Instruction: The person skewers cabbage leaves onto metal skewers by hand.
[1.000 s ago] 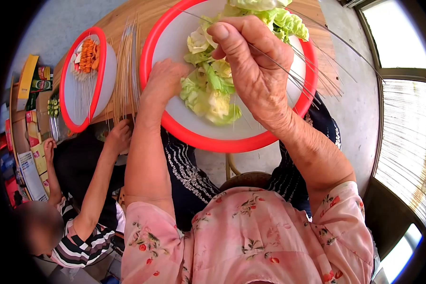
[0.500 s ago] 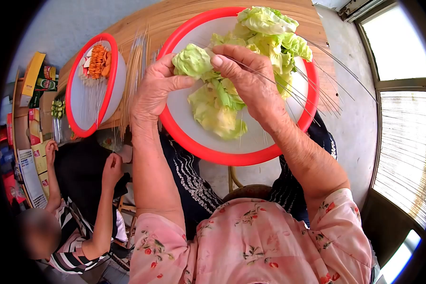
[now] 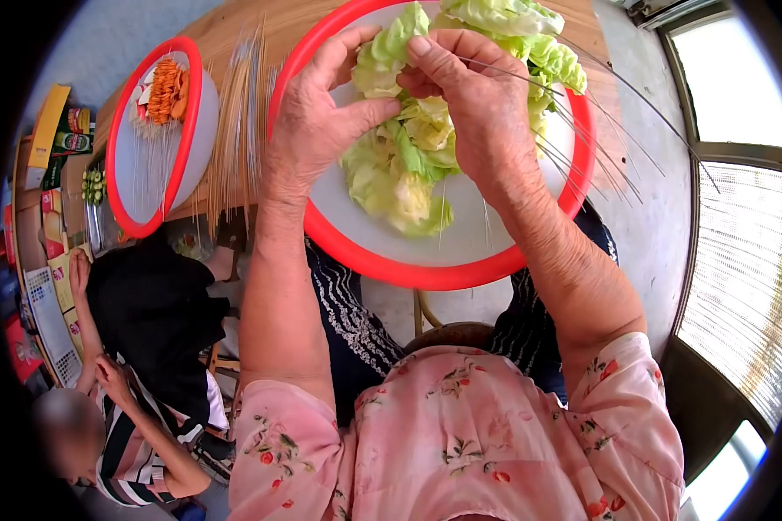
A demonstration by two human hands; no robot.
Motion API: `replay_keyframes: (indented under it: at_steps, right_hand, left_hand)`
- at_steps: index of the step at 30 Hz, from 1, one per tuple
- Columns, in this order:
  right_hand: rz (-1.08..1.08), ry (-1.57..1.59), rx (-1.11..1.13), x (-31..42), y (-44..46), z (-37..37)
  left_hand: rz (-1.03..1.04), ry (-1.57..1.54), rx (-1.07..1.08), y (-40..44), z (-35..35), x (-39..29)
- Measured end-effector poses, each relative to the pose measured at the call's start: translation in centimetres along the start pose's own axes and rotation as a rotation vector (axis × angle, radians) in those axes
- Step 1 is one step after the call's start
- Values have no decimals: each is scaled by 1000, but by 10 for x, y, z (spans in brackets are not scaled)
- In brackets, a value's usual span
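Head cam has me, I reckon, threading a lettuce leaf point(image 3: 387, 61) onto a thin skewer point(image 3: 517, 76). My right hand point(image 3: 421, 65) is pinching the skewer; my left hand point(image 3: 314, 113) is spread around the leaf, can't tell if it's really gripping. Leaf's above the red-rimmed basin point(image 3: 408, 276), toward its far left edge. Next move probably calls for steady fingertips. Leaf looks pale green, crinkly, kinda floppy.

Lettuce point(image 3: 400, 187): pale green to yellow. Basin point(image 3: 417, 275): white, red-rimmed. Blouse point(image 3: 460, 417): pink, red-and-green floral. Trousers point(image 3: 356, 313): navy, white-patterned. Table point(image 3: 282, 30): brown, wood-grained.
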State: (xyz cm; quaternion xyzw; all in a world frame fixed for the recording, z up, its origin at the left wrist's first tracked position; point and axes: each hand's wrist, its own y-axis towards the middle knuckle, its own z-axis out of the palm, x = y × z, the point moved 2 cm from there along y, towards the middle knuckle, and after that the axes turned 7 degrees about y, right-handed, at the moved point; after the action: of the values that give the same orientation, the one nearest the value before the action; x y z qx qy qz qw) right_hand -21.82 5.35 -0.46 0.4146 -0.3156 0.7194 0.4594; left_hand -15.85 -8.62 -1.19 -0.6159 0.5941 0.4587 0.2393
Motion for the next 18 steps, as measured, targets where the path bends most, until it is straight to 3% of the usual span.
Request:
replay_keyframes:
  at_steps: [7, 12, 18]
  right_hand:
    - [-124, -209, 57, 1, 5, -1]
    - [-183, -46, 1, 7, 3, 3]
    - [-188, -26, -74, 13, 1, 0]
  left_hand:
    - [-285, -444, -60, 3, 1, 0]
    - [-380, -916, -218, 7, -7, 4]
    - [-393, -1035, -267, 9, -13, 19]
